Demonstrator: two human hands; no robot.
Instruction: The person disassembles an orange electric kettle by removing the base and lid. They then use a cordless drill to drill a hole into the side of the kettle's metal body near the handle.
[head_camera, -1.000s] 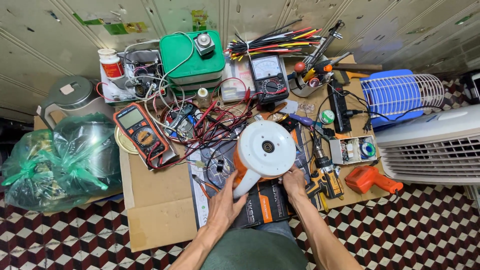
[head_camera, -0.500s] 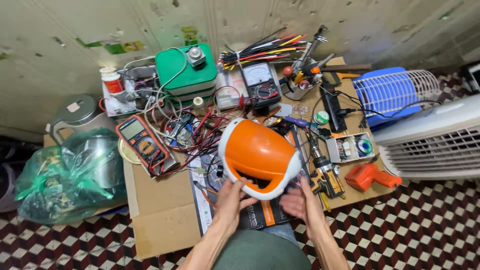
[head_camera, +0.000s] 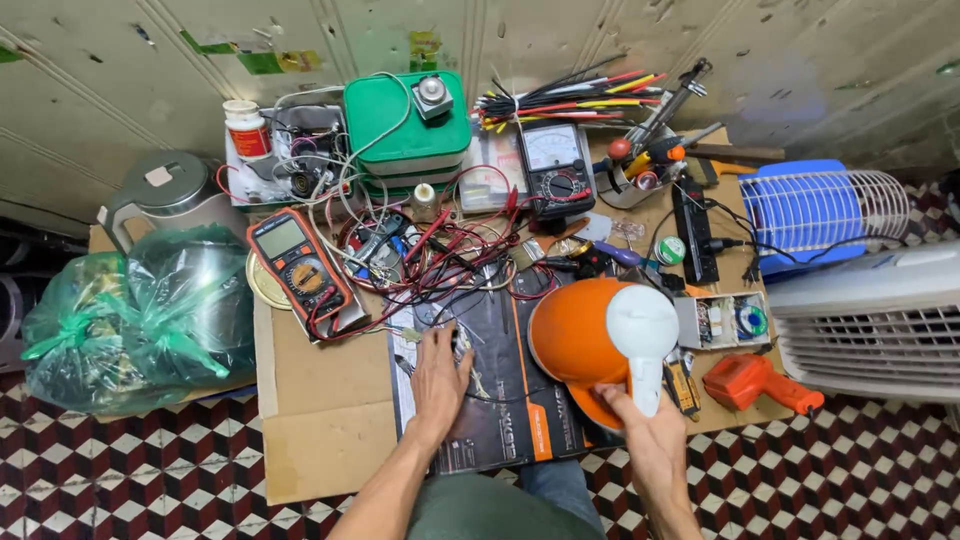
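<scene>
My right hand (head_camera: 650, 440) grips the white handle of an orange and white kettle-shaped appliance (head_camera: 600, 340), held tilted on its side over the right part of a black work mat (head_camera: 500, 420). My left hand (head_camera: 440, 385) lies flat, palm down, on the mat near small parts and thin wires, fingers spread, holding nothing. Red and black test leads (head_camera: 440, 265) tangle just beyond its fingertips.
On the cardboard-covered bench (head_camera: 320, 400) lie an orange-edged digital multimeter (head_camera: 303, 270), an analog meter (head_camera: 553, 165), a green box (head_camera: 405, 125), a wire bundle (head_camera: 580, 100), a power strip (head_camera: 692, 230) and an orange tool (head_camera: 755, 382). A green bag (head_camera: 130, 320) and steel kettle (head_camera: 170, 190) stand left; fans (head_camera: 850, 300) stand right.
The appliance has moved from the middle to the right and turned. My left hand let go of it and came down flat on the mat; my right hand keeps the handle.
</scene>
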